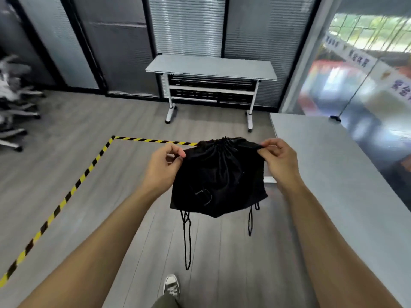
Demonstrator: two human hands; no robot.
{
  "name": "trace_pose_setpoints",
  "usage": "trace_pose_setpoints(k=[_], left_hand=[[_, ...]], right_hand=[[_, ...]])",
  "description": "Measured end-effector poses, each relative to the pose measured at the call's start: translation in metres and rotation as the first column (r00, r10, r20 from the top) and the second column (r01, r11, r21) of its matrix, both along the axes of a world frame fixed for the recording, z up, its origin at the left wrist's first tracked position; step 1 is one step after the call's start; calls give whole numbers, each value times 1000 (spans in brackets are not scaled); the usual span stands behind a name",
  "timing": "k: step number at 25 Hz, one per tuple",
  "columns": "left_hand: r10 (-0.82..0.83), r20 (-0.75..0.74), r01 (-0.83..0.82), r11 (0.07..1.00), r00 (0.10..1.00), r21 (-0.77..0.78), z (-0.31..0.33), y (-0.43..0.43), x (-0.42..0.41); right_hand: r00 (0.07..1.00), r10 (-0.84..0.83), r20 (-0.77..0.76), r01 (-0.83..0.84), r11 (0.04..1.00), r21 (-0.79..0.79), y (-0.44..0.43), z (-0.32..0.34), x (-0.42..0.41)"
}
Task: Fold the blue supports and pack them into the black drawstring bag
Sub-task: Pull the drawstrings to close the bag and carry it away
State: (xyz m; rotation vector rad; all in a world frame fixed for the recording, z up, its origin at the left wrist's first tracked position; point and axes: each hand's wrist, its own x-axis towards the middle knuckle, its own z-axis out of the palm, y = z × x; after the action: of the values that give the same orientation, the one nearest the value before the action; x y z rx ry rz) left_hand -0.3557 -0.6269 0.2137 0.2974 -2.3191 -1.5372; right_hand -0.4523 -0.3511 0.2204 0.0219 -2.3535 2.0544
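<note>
1. Black fabric filled the middle of the view: the drawstring bag [219, 176] hung in the air above the grey plank floor [77, 174], held up at chest height in front of the person.
2. Left hand [164, 165] pinched the bag's top left corner between thumb and fingers, clenched on the cloth.
3. Right hand [279, 158] did the same at the top right corner, fingertips gripping the hem.
4. Between the two hands the mouth of the bag was gathered into a puckered bunch at the top centre.
5. Two black cords [186, 236] dangled from the bag's lower corners, the left loop hanging lower than the right.
6. No blue showed anywhere; whether anything was inside the bag could not be told.
7. To the right stood a grey worktop [333, 174], the bag just beside its near edge.
8. Yellow-and-black tape [73, 190] ran across the floor to the left, and one sneaker [171, 285] showed below.
</note>
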Motion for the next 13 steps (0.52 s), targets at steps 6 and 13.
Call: trace_pose_setpoints(k=[6, 13], left_hand=[[93, -14, -93, 996, 996, 4, -4, -119, -152], [120, 6, -120, 992, 993, 27, -3, -236, -333]], right_hand=[[997, 61, -41, -60, 998, 36, -128, -4, -174], [997, 71, -34, -69, 996, 52, -248, 4, -357]])
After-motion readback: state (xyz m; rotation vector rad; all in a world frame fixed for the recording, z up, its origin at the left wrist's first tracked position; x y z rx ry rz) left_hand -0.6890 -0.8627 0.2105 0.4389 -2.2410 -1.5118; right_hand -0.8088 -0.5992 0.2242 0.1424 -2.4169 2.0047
